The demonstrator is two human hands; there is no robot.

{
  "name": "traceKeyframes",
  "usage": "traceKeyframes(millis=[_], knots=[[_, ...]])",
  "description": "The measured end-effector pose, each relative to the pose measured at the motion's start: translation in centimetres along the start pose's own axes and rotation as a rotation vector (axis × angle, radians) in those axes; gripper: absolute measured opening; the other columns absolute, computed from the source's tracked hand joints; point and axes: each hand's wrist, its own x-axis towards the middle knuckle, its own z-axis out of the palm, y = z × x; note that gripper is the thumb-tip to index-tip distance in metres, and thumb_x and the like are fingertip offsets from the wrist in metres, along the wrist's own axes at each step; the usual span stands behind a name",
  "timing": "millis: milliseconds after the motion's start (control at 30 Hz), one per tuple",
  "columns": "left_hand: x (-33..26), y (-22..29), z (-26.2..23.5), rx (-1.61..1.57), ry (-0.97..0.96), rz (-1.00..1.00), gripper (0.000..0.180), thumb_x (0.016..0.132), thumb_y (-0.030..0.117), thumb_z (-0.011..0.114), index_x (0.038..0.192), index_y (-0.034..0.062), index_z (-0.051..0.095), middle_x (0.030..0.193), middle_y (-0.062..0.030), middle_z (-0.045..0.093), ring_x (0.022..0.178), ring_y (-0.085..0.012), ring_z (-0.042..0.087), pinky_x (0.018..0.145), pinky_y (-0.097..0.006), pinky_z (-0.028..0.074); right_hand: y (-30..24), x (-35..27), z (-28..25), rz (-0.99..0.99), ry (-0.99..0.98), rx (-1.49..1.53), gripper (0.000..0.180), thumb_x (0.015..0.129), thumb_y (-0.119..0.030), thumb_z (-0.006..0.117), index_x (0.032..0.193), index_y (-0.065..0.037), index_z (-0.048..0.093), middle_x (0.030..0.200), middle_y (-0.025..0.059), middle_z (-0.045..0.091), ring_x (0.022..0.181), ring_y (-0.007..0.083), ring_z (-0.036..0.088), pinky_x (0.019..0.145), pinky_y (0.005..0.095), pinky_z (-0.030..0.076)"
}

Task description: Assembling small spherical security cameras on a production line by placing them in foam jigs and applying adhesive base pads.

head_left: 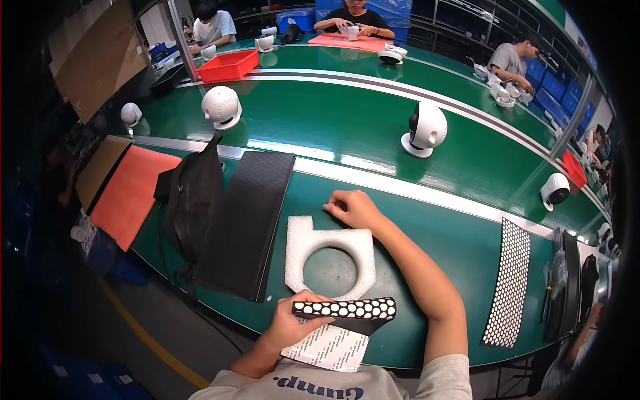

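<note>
Nearby, left hand (288, 327) holds a perforated strip (345, 309); red tray (229, 65) sits far off.

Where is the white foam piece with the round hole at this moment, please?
In the head view, the white foam piece lies centrally on the green table, between both hands, right of the black mat.

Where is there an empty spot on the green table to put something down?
Bare green table lies between the right hand's forearm and the perforated strip. The white foam frame has bare green inside its round hole. It is crowded by the left hand, black mats and black bag.
</note>
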Motion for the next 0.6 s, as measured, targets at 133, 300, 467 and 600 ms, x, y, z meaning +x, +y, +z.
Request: traceKeyframes(millis=[133, 300, 467, 600], knots=[[-0.12, -0.24, -0.04, -0.003, 0.001, 0.003, 0.024, 0.065, -0.006, 0.067, 0.081, -0.0032, 0.05, 0.088, -0.0166, 0.061, 0.085, -0.0166, 0.058, 0.075, -0.027, 0.046, -0.04, 0.05, 0.04, 0.005, -0.013, -0.003, 0.021, 0.073, -0.023, 0.06, 0.069, -0.004, 0.056, 0.058, 0.0117, 0.056, 0.053, 0.028, 0.053, 0.051, 0.0353, 0.041], [-0.13, -0.37, -0.06, -0.012, 0.005, -0.008, 0.024, 0.064, -0.006, 0.067, 0.081, -0.0031, 0.05, 0.088, -0.0173, 0.061, 0.085, -0.0175, 0.058, 0.076, -0.028, 0.046, -0.1, 0.02, -0.02, 0.014, -0.011, -0.001, 0.021, 0.074, -0.024, 0.06, 0.069, -0.004, 0.056, 0.058, 0.0117, 0.056, 0.053, 0.0276, 0.053, 0.051, 0.0353, 0.041], [-0.03, -0.16, -0.11, -0.002, -0.01, 0.01, 0.024, 0.064, -0.006, 0.067, 0.081, -0.0031, 0.049, 0.088, -0.0174, 0.061, 0.086, -0.0178, 0.058, 0.075, -0.028, 0.046, -0.2, 0.0, -0.08, 0.014, -0.006, 0.003, 0.021, 0.074, -0.024, 0.06, 0.068, -0.004, 0.055, 0.058, 0.0116, 0.056, 0.052, 0.0275, 0.053, 0.05, 0.0351, 0.041], [-0.01, -0.14, -0.1, -0.005, -0.008, 0.014, 0.024, 0.064, -0.006, 0.067, 0.08, -0.0029, 0.049, 0.088, -0.0175, 0.061, 0.085, -0.0178, 0.058, 0.075, -0.028, 0.046, -0.17, 0.01, -0.04, 0.005, -0.001, -0.005, 0.021, 0.074, -0.023, 0.06, 0.067, -0.004, 0.055, 0.057, 0.0116, 0.056, 0.052, 0.0273, 0.053, 0.05, 0.0349, 0.041]])
